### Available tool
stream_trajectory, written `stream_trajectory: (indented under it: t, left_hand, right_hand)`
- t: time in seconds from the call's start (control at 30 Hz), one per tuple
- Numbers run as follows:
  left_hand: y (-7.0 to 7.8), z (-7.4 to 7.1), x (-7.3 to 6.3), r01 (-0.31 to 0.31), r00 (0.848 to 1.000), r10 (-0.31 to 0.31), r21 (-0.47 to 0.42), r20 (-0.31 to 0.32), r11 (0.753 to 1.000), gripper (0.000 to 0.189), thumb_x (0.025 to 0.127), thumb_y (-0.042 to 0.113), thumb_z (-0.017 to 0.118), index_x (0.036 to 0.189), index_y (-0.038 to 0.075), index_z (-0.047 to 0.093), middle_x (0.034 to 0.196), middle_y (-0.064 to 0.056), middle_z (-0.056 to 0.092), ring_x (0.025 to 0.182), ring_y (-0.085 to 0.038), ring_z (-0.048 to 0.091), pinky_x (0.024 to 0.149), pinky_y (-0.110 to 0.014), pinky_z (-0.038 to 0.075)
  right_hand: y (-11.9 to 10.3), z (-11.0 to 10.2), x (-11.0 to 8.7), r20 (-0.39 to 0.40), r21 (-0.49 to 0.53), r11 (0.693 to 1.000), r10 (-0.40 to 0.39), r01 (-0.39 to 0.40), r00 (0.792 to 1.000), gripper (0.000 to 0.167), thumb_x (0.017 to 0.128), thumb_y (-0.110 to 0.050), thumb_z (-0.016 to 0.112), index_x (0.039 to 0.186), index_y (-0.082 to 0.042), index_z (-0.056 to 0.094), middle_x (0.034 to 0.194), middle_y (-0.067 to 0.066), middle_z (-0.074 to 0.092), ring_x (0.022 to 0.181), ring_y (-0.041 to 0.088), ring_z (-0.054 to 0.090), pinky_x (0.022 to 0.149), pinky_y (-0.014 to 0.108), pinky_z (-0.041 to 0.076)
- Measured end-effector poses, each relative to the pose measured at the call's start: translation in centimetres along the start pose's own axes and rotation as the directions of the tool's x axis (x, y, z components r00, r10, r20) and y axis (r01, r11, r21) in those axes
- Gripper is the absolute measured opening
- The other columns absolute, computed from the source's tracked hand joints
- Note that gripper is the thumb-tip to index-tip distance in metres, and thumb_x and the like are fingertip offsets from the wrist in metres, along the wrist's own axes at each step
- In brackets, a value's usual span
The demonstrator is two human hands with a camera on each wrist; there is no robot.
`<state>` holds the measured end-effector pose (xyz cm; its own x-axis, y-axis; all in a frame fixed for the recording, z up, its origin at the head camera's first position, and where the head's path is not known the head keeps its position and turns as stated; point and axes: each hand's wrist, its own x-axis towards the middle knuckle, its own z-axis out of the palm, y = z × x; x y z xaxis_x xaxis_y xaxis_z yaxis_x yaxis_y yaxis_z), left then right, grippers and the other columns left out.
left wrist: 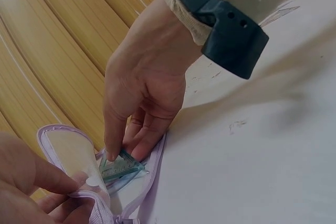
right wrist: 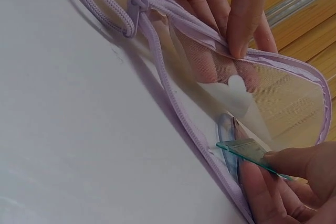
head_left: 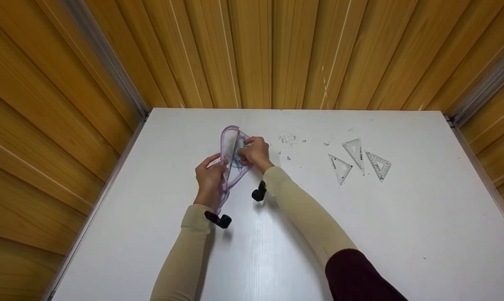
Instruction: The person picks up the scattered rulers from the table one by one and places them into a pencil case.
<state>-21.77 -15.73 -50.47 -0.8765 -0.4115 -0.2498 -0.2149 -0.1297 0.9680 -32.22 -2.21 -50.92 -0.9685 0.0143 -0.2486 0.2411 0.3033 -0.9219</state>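
Note:
A see-through mesh zip pouch [head_left: 235, 180] with a lilac border is unzipped and held upright above the white table. My left hand [head_left: 209, 179] pinches one edge of its opening between thumb and fingers. Inside the opening, my right hand [head_left: 258, 152] pinches a clear green-edged set square [right wrist: 244, 150] between thumb and fingers. A bluish transparent piece [right wrist: 226, 127] lies beside it in the pouch; its kind is partly hidden. The zip pull [right wrist: 135, 11] and a lilac cord loop [right wrist: 100, 1] hang at the pouch's near end.
Three clear set squares lie to the right on the white table [head_left: 402, 234]: a left one [head_left: 347, 169], a middle one [head_left: 360, 155] and a right one [head_left: 383, 171]. Small dark marks [head_left: 288, 139] dot the tabletop. Wood-patterned walls [head_left: 252, 54] stand behind and at both sides.

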Motion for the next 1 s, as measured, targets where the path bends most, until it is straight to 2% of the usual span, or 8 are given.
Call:
stream_trajectory:
  t: [0.2,0.6,0.8,1.0]
  left_hand:
    - [0.1,0.0,-0.2,0.000,1.000,0.000,-0.008,-0.006,1.000,0.046,0.084,-0.008,0.065,0.126,0.010,0.073,0.106,-0.014,0.077,0.078,-0.020,0.061,0.060,-0.027,0.044]
    - [0.1,0.0,0.0,0.010,1.000,-0.010,-0.017,0.014,1.000,0.046,0.084,-0.009,0.064,0.125,0.011,0.073,0.109,-0.015,0.076,0.086,-0.022,0.062,0.064,-0.028,0.045]
    - [0.2,-0.1,-0.1,0.036,0.999,-0.036,-0.009,0.015,0.999,0.042,0.088,-0.004,0.065,0.123,0.016,0.073,0.108,-0.010,0.077,0.089,-0.023,0.062,0.070,-0.032,0.045]
    - [0.1,-0.2,-0.2,0.029,0.999,-0.029,0.003,0.014,1.000,0.040,0.089,-0.003,0.065,0.124,0.016,0.073,0.107,-0.011,0.076,0.088,-0.023,0.061,0.071,-0.033,0.044]
  right_hand:
    - [0.0,-0.1,0.0,0.013,-0.020,1.000,-0.004,0.004,1.000,0.035,0.083,-0.004,0.081,0.115,-0.002,0.068,0.081,0.012,0.072,0.052,0.016,0.067,0.050,0.031,0.056]
    - [-0.6,-0.8,-0.7,-0.004,-0.091,0.996,-0.023,0.023,1.000,0.033,0.085,-0.012,0.083,0.112,0.000,0.069,0.088,0.012,0.072,0.065,0.021,0.074,0.055,0.029,0.057]
    - [-0.9,-1.5,-1.1,0.008,-0.116,0.992,-0.049,0.049,0.999,0.032,0.086,-0.014,0.083,0.113,0.000,0.071,0.091,0.011,0.073,0.068,0.020,0.073,0.059,0.032,0.059]
    - [-1.1,-2.1,-1.7,0.021,-0.096,0.994,-0.045,0.047,0.999,0.034,0.088,-0.016,0.082,0.117,-0.002,0.070,0.094,0.010,0.073,0.076,0.024,0.074,0.067,0.036,0.060]
